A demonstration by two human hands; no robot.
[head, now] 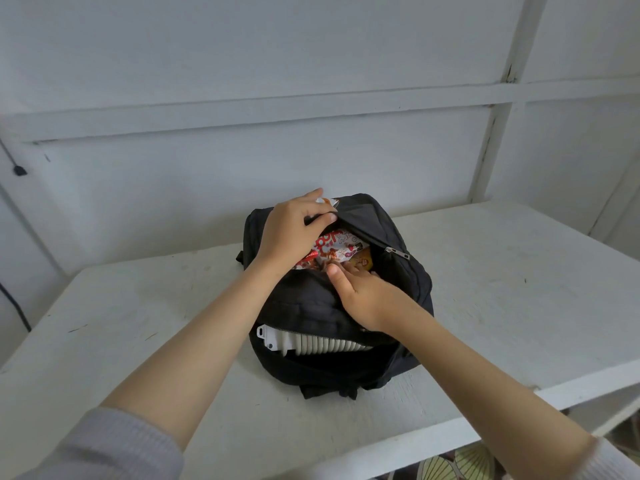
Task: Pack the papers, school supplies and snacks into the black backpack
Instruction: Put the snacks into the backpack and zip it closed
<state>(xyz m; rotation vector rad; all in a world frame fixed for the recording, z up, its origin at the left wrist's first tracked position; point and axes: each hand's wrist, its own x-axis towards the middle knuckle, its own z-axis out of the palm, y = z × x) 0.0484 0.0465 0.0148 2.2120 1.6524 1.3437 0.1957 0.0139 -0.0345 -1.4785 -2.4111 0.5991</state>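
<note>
Gripping black backpack (311, 306), left hand (289, 230); snack packet (332, 249) lettering red, illegible.

I record one white-painted table (138, 323), its top scuffed and flecked with small dark marks, with a single black backpack (304, 299) resting directly on it, toward the back near the wall (242, 168).

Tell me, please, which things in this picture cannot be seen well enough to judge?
Head view only:
- The right hand: its fingertips are hidden inside the black backpack, so its grip cannot be told.
- The orange packet: mostly covered by the red-and-white snack packet and the right hand; label unreadable.
- The white ribbed item: only its edge shows; the backpack hides the rest.
- The white scrap: the left hand covers most of it.
</note>
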